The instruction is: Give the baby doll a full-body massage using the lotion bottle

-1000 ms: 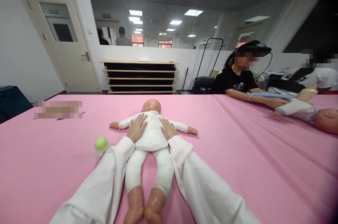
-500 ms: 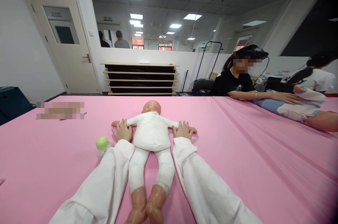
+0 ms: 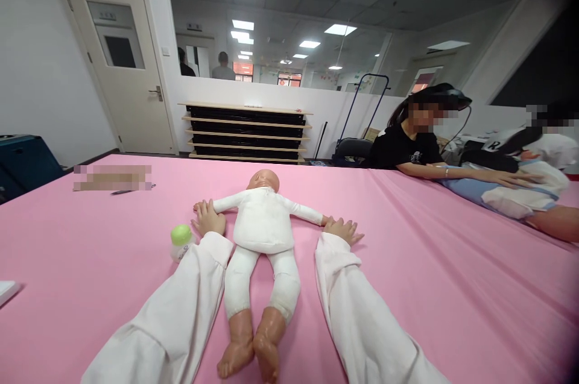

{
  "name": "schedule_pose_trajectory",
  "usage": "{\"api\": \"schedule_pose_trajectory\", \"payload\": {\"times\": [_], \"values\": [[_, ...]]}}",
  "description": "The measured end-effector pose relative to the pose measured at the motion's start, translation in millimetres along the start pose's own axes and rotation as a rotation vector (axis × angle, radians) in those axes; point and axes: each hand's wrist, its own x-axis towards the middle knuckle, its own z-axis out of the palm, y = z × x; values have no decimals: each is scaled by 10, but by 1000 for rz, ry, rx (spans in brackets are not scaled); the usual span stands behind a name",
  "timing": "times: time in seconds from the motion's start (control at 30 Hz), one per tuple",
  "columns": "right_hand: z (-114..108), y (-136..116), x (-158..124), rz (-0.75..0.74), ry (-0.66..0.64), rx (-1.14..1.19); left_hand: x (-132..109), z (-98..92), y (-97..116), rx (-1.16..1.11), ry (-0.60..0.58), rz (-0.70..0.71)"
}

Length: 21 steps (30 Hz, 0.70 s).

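Observation:
A baby doll (image 3: 262, 224) in a white suit lies on its back on the pink table cloth (image 3: 407, 287), arms spread, bare feet toward me. My left hand (image 3: 208, 219) rests flat over the doll's outstretched arm at its hand, fingers apart. My right hand (image 3: 344, 231) lies flat on the cloth at the tip of the doll's other arm, fingers spread, touching the doll's hand. Both my sleeves are white. A small bottle with a green cap (image 3: 181, 240) lies just left of my left wrist.
A person in black (image 3: 402, 143) sits at the far right side with hands on another doll and blue-white cloth (image 3: 511, 194). A second person (image 3: 543, 143) is behind. A white object's corner (image 3: 6, 290) sits at the left edge. Shelves (image 3: 246, 131) and a door (image 3: 124, 70) stand beyond.
My hands have slid from the doll's chest outward along its arms to its hands. My right hand has gone farther right than half a second ago. The view has shifted slightly.

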Motion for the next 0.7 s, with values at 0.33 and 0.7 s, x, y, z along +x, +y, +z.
{"api": "schedule_pose_trajectory", "payload": {"times": [0.33, 0.7], "values": [[37, -29, 39, -210, 58, 237, -36, -43, 3, -163, 67, 58], [-371, -920, -358, -980, -377, 685, -232, -443, 800, -325, -158, 809]]}}
